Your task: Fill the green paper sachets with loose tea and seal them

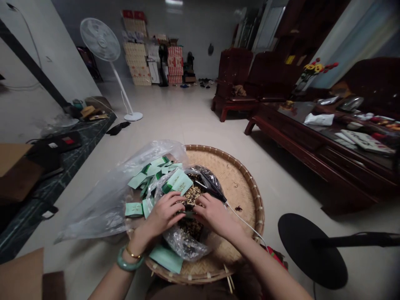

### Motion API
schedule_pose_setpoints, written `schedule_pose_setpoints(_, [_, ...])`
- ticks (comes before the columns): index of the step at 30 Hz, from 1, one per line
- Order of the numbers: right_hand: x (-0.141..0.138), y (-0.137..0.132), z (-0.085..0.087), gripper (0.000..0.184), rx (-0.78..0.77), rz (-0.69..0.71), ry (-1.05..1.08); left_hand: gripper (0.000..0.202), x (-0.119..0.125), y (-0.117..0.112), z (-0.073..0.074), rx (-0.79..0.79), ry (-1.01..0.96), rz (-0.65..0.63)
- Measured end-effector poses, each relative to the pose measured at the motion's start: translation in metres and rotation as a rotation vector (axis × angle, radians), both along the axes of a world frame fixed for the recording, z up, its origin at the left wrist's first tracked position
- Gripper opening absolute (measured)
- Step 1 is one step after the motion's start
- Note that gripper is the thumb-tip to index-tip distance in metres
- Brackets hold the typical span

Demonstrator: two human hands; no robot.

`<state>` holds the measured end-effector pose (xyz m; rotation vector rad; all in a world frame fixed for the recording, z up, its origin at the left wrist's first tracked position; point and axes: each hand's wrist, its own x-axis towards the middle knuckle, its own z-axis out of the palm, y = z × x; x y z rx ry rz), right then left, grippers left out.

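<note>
My left hand (164, 213) and my right hand (214, 214) meet over a clear plastic bag of dark dried loose material (190, 229) on a round woven bamboo tray (242, 183). The fingers of both hands are curled and pinched together around something small at the bag's mouth; I cannot make out what it is. Several small green paper packets (175, 181) lie just beyond my left hand, some spilling from a larger clear plastic bag (109, 200). One more green packet (165, 258) lies near my left wrist. A black tool with a white cord (212, 188) rests by my right hand.
A black round fan base (312, 250) stands on the floor at the right. A dark wooden coffee table (328, 146) with clutter sits further right. A low dark bench (62, 162) with boxes runs along the left. A white standing fan (103, 46) and stacked cartons stand at the back.
</note>
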<state>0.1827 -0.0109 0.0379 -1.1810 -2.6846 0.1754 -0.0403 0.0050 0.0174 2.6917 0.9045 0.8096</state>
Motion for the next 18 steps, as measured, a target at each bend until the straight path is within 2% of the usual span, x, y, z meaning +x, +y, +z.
schedule_pose_setpoints(5, [-0.004,-0.002,-0.004,0.017,-0.049,-0.033,-0.111,0.007,0.0,-0.003,0.009,-0.009,0.1,-0.079])
schedule_pose_setpoints(12, [0.0,-0.005,-0.001,0.016,-0.057,-0.025,0.019,0.009,0.003,-0.001,0.009,-0.036,0.079,-0.095])
schedule_pose_setpoints(18, [-0.005,0.001,-0.015,0.015,-0.092,0.002,0.056,0.011,0.005,-0.002,0.009,-0.15,0.005,-0.103])
